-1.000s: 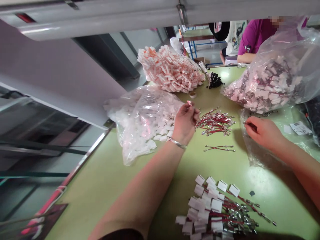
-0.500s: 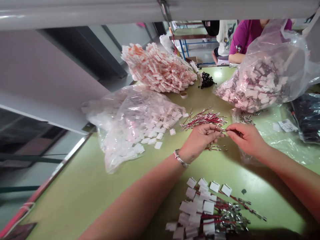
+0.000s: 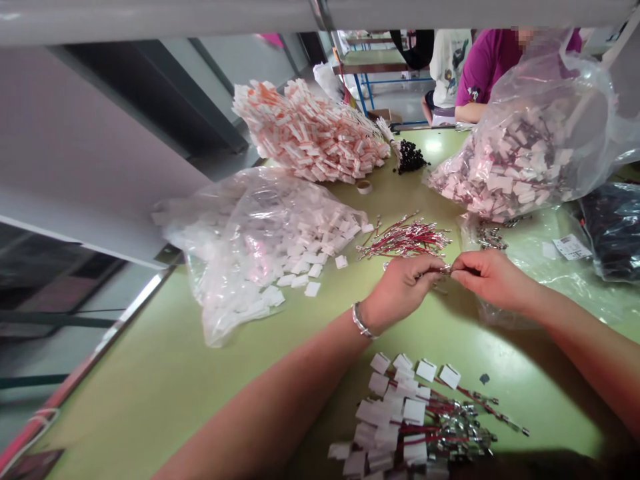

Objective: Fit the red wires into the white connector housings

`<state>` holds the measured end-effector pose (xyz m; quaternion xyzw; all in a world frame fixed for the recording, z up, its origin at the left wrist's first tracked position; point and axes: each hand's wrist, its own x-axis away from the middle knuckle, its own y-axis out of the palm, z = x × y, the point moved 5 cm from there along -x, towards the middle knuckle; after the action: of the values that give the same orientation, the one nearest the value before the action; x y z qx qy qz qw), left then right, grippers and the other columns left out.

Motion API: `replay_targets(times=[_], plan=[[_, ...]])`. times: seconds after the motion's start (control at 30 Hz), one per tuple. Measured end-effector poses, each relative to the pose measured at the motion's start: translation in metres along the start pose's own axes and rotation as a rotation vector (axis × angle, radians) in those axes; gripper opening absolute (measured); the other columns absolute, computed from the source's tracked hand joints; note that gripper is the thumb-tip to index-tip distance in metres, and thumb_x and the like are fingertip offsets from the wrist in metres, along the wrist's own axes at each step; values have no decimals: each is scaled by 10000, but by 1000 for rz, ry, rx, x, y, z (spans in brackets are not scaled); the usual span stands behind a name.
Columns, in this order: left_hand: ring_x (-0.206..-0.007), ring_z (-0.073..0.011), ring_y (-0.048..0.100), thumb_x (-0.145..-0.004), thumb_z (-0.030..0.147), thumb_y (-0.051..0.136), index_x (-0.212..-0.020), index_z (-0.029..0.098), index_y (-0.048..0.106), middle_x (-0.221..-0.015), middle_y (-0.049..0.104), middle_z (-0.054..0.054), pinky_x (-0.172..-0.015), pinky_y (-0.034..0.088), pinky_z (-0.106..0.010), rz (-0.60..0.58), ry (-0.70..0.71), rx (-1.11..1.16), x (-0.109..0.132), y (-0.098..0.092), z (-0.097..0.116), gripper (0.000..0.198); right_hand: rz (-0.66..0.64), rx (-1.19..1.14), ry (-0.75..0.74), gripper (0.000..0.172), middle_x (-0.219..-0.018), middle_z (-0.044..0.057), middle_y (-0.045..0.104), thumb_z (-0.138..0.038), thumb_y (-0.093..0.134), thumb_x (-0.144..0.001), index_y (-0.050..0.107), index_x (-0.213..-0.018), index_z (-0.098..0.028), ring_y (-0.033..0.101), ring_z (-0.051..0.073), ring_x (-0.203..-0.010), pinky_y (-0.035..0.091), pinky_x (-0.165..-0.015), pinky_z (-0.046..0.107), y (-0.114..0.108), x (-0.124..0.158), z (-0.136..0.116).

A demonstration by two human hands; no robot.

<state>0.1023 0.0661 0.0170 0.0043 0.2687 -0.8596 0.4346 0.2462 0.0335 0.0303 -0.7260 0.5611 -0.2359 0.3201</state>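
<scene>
Two clear bags (image 3: 255,233) (image 3: 530,160) flank red-wire heap (image 3: 413,238), hands (image 3: 397,293) (image 3: 493,277) in front.

A small silvery metal piece (image 3: 445,269), partly hidden, is held near loosely heaped, metal-tipped red wires (image 3: 407,239).

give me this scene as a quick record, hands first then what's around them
left hand: the left hand pinches a small silvery metal part
right hand: the right hand, thumb and forefinger together, meets it; its grip is too small to make out
beyond hands: a pile of thin red wires with silvery metal ends
nearest edge: red wires with flat white plastic housings
left: a clear plastic bag, flat white plastic pieces spilling out
far right: a bulging clear plastic bag of white pieces
surface: a pale green tabletop
</scene>
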Motion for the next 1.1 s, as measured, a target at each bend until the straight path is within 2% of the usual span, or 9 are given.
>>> replay_targets(times=[0.23,0.47,0.53,0.67,0.77,0.87,0.97,1.03,1.1], plan=[[-732,-118,615,-825,157,507,-879,212,653,-817,690,-2,-694,490,-257,-123,64,-129,4,9,7,165,-201,-169,101,242,-519,-44,497,-240,537,-793,491,-561,-188,406,87,-490,318,-482,227,11,2,8],[-702,-124,626,-852,208,511,-906,217,668,-796,698,-13,-676,504,-262,-105,-21,-27,0,-1,4,167,-21,-76,55,179,-572,-19,568,-224,512,-815,556,-645,-192,477,106,-541,369,-539,240,8,0,4],[-657,-123,629,-874,264,507,-980,207,664,-799,707,-30,-613,509,-247,-32,-107,96,-3,-11,-1,198,-22,-13,60,162,-591,-11,591,-228,513,-827,594,-691,-194,487,111,-544,375,-548,246,8,1,5],[-566,-111,597,-876,361,543,-1111,182,620,-842,716,-68,-491,464,-215,353,-177,260,-6,-47,-8,305,-73,269,23,190,-709,40,672,-227,498,-857,655,-753,-202,544,135,-595,388,-586,275,22,7,0],[-410,-68,432,-878,429,541,-983,162,655,-709,687,-50,-398,357,-195,411,-178,249,-7,-61,-7,309,-90,473,3,226,-798,86,694,-296,484,-887,677,-835,-192,583,171,-655,383,-586,298,29,11,-8],[-392,-68,355,-893,482,491,-856,154,648,-586,620,-24,-379,290,-195,295,-232,202,-7,-56,-8,365,-73,495,56,270,-757,62,691,-381,480,-893,686,-863,-209,572,162,-624,362,-560,290,6,10,-6],[-428,-82,395,-887,471,493,-837,166,609,-546,573,7,-404,311,-187,186,-307,155,-4,-44,-11,331,-54,505,167,232,-735,22,684,-281,470,-874,684,-804,-226,546,132,-594,342,-553,270,-37,9,12],[-442,-83,412,-878,462,508,-847,178,578,-548,562,27,-426,339,-185,139,-358,131,-3,-37,-13,294,-143,583,241,160,-736,12,676,-287,533,-820,682,-814,-230,530,134,-586,317,-529,265,-56,7,29],[-433,-74,393,-872,464,513,-848,184,557,-552,551,40,-430,342,-184,130,-396,146,-2,-34,-15,284,-271,642,256,122,-762,12,675,-283,580,-770,680,-819,-232,532,144,-608,293,-512,261,-57,6,42]])
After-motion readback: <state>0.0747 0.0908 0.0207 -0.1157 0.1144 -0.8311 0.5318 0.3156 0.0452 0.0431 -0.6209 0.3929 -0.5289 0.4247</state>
